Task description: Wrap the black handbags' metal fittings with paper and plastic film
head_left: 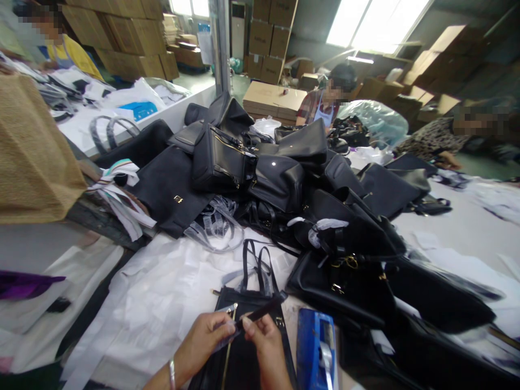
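My left hand (212, 331) and my right hand (265, 335) meet above a black handbag (242, 364) at the bottom centre. Both are closed, thumbs and fingers pinching a dark strap (266, 307) whose free end points up and to the right. A strip of clear film seems to show by my left fingers. Under the hands, the bag lies with a gold zip (226, 365) down its front, a small gold buckle at its right side and two thin handles (246, 265) standing up at its far end. My hands cover part of the bag's front.
A blue tape dispenser (312, 346) stands right of the bag. Black handbags (280, 181) pile up ahead and to the right. White wrapping sheets (150, 292) lie on the left, below hanging ribbons (122, 189). Several people sit farther back, one in a plaid sleeve (306, 111).
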The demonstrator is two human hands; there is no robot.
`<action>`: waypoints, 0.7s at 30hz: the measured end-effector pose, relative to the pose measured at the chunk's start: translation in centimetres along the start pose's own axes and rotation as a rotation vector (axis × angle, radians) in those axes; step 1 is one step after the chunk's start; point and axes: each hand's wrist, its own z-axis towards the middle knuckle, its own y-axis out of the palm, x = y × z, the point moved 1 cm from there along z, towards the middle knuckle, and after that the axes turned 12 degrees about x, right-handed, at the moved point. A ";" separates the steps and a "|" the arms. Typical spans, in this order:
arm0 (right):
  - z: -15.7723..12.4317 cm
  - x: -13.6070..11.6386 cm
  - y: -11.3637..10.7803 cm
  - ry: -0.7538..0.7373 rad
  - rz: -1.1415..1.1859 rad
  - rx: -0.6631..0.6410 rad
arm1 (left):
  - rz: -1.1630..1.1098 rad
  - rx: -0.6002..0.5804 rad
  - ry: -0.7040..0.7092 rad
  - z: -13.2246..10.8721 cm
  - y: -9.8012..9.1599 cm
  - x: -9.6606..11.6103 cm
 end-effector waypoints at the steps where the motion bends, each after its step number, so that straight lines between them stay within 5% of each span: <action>1: -0.2 0.5 0.2 0.022 0.017 0.004 | -0.052 0.003 -0.016 0.0 0.2 0.0; 5: -0.8 1.5 0.2 0.137 0.059 -0.048 | -0.219 -0.022 -0.027 0.0 1.0 0.2; 8: -0.3 0.3 -0.9 0.169 0.038 -0.070 | -0.067 0.044 -0.006 -0.1 0.8 0.2; 13: 0.8 -1.8 -2.2 0.073 0.026 0.070 | 0.213 0.126 0.079 -0.4 0.6 0.3; 21: -0.9 1.2 -0.8 0.163 0.089 -0.050 | 0.287 0.141 0.157 -0.5 1.4 0.5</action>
